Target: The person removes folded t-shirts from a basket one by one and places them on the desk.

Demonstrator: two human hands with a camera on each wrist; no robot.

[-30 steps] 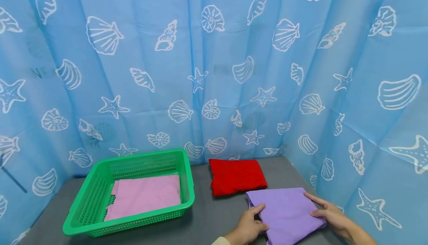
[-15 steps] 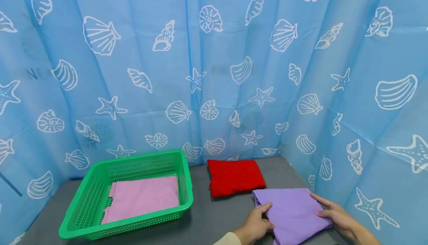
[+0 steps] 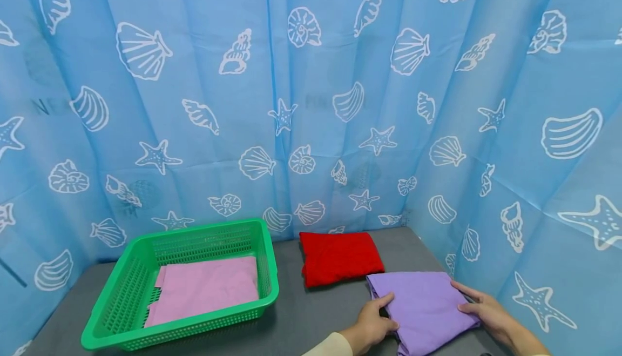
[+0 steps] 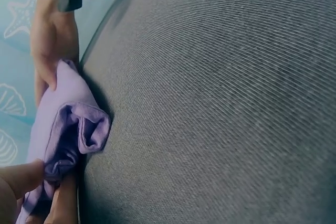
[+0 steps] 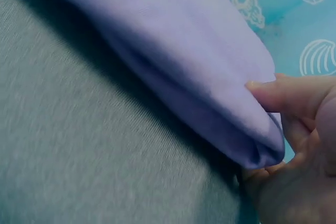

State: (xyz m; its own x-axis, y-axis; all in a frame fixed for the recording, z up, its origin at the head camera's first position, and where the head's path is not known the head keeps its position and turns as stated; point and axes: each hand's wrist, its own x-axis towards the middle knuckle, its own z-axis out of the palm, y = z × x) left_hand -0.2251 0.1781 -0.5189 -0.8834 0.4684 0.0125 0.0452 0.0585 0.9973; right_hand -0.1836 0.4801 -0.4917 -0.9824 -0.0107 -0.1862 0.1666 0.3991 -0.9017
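Note:
A folded purple cloth [image 3: 427, 310], possibly a garment, lies at the front right of the table, between both hands. My left hand [image 3: 373, 323] grips its left edge, thumb on top and fingers tucked beneath. In the left wrist view, the folded layers of the purple cloth [image 4: 71, 103] show at the near side. My right hand [image 3: 488, 315] pinches the right edge. The right wrist view shows the right thumb [image 5: 268, 94] pressing on the cloth's top, with the other fingers partly hidden under it.
A folded red cloth [image 3: 340, 259] lies just behind the purple one. On the left stands a green perforated basket [image 3: 177, 330] with a folded pink cloth [image 3: 206, 288] inside. A blue curtain with white shells [image 3: 272, 102] hangs behind and to the right of the grey table [image 3: 301, 318].
Both hands and the purple cloth have shifted a little to the right, away from the basket. The head view has turned slightly right. The red and pink cloths stay in place.

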